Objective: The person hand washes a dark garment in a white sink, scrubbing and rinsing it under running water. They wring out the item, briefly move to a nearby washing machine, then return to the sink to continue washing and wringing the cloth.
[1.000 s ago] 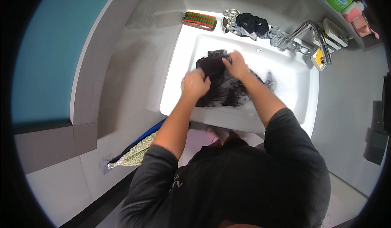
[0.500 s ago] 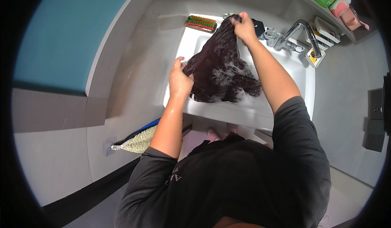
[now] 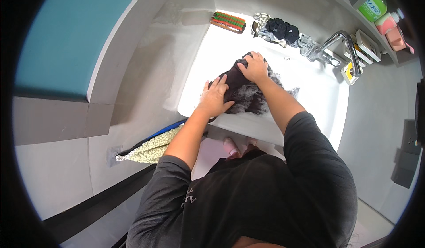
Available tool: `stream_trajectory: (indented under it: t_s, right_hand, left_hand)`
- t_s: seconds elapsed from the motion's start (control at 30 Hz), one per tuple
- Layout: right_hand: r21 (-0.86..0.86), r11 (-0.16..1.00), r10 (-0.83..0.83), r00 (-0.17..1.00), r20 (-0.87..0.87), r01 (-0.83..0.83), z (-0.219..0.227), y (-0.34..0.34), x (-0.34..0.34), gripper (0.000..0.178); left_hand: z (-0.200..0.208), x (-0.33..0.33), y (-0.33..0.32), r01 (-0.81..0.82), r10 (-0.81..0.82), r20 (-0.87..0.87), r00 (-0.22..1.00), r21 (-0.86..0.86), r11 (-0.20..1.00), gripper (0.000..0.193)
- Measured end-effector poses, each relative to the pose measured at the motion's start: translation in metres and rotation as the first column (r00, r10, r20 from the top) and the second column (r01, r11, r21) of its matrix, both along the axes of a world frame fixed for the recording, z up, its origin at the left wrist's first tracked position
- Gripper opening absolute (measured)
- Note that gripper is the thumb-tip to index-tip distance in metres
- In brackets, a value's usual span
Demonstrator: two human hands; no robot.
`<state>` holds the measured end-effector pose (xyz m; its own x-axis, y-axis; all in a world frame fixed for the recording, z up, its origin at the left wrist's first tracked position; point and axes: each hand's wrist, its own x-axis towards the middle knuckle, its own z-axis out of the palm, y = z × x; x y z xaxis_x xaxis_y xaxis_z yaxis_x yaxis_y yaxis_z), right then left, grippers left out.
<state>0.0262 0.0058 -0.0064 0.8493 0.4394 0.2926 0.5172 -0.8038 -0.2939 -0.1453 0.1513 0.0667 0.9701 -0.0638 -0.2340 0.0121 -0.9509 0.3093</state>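
Note:
A wet, dark brown garment (image 3: 239, 88) with whitish suds lies bunched at the near left of a white sink (image 3: 321, 102). My left hand (image 3: 214, 98) rests on its left side, fingers spread and thumb apart. At the garment's far end, my right hand (image 3: 255, 68) has its fingers bent over the gathered cloth. Part of the cloth under both palms is hidden. Beyond my hands, a scrub brush (image 3: 228, 22) with red and green bristles lies bristles up on the sink's back left corner.
Small crumpled black, grey and patterned cloths (image 3: 282, 31) line the sink's back edge. A chrome faucet (image 3: 338, 38) arches at the right, by white soap holders (image 3: 361, 49). Bottles, one a green bottle (image 3: 373, 7), stand on a shelf. A pale yellow towel (image 3: 152, 148) hangs at the left.
My right hand has come down and nearer with the garment's far end, so the stretched cloth is now bunched. My left hand has shifted right onto it with fingers spread. The back cloths now show.

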Motion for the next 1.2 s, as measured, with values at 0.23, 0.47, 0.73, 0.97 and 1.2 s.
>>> stream_trajectory:
  t_s: [0.23,0.47,0.73,0.97,1.2]
  right_hand:
    - [0.145,0.937,0.349,0.879,-0.326,-0.318,0.052,0.011,-0.092,0.038]
    - [-0.007,0.988,0.152,0.976,-0.157,-0.155,0.024,0.046,0.004,0.026]
    - [-0.278,0.951,0.09,0.981,-0.171,-0.135,0.024,0.044,0.029,0.023]
    - [-0.054,0.93,0.351,0.92,-0.172,-0.365,0.012,0.054,-0.043,0.022]
    - [0.329,0.868,0.271,0.911,0.312,-0.371,0.037,0.032,0.036,0.011]
  left_hand:
    - [-0.01,-0.002,-0.008,-0.088,0.09,-0.032,0.995,0.059,0.994,0.074]
    - [-0.026,0.001,-0.007,-0.034,0.028,0.162,0.986,0.035,0.999,0.068]
    - [-0.013,0.001,-0.007,-0.027,0.032,0.088,0.996,-0.055,0.998,0.075]
    - [0.005,0.009,-0.001,-0.034,0.037,-0.21,0.977,0.016,0.999,0.078]
    - [-0.014,0.006,-0.007,-0.075,0.073,0.031,0.997,0.074,0.994,0.086]
